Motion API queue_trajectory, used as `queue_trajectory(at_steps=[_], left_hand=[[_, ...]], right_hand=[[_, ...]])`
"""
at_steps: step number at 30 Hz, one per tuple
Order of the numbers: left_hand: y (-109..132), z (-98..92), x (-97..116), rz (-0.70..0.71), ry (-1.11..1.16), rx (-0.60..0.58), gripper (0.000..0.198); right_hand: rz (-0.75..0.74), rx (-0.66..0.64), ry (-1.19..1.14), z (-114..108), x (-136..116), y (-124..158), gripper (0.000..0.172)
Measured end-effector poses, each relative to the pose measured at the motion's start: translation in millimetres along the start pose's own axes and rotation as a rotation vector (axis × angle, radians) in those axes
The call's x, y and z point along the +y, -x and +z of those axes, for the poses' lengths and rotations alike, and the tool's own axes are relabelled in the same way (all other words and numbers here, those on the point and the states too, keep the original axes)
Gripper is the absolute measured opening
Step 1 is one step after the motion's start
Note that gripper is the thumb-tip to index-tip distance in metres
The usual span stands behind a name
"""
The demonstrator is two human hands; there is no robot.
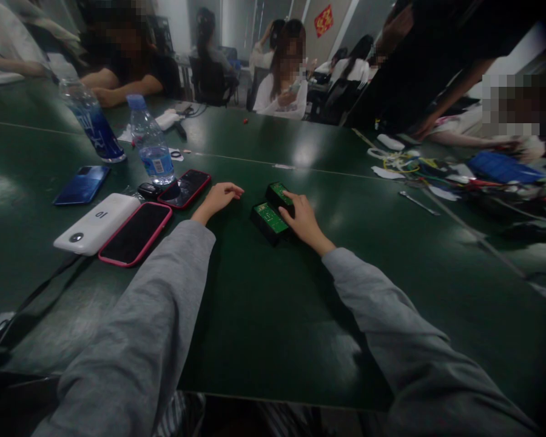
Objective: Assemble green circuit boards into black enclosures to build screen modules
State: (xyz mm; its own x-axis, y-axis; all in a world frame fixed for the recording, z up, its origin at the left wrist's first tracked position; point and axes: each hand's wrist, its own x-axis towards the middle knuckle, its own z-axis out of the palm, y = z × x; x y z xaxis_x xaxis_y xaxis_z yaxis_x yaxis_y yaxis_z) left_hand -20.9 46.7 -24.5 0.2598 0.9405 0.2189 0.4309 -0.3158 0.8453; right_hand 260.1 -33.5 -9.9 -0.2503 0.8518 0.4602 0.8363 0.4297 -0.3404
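Note:
Two black boxes with green circuit boards on their tops lie side by side on the dark green table. My right hand [304, 221] is closed around the right end of the far box [276, 190], its fingers over the top edge and its thumb on the near side. The near box [268, 221] sits right against it, close to my thumb. My left hand [219, 199] rests on the table left of the boxes, fingers loosely bent and holding nothing. It lies beside a red-edged phone [186, 189].
To the left are a pink-cased phone [135, 234], a white power bank [97, 224], a blue phone [82, 185] and two bottles [157, 159] [93, 124]. Tangled cables [407, 162] and a wrench [418, 203] lie at right. Several people sit or stand around.

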Motion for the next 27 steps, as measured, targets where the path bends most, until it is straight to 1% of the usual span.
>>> queue_trajectory(at_steps=[7, 21, 27], left_hand=[[1.4, -0.8, 2.4, -0.003, -0.009, -0.012, 0.03], [1.9, -0.2, 5.1, -0.019, -0.015, 0.0, 0.029], [2.0, 0.0, 4.4, -0.01, -0.011, 0.002, 0.029]], right_hand=[[0.002, -0.009, -0.006, 0.5, 1.3, -0.6, 0.05], [0.002, -0.003, -0.002, 2.6, 3.7, 0.2, 0.052], [-0.002, 0.0, -0.007, 1.1, 2.1, 0.1, 0.05]])
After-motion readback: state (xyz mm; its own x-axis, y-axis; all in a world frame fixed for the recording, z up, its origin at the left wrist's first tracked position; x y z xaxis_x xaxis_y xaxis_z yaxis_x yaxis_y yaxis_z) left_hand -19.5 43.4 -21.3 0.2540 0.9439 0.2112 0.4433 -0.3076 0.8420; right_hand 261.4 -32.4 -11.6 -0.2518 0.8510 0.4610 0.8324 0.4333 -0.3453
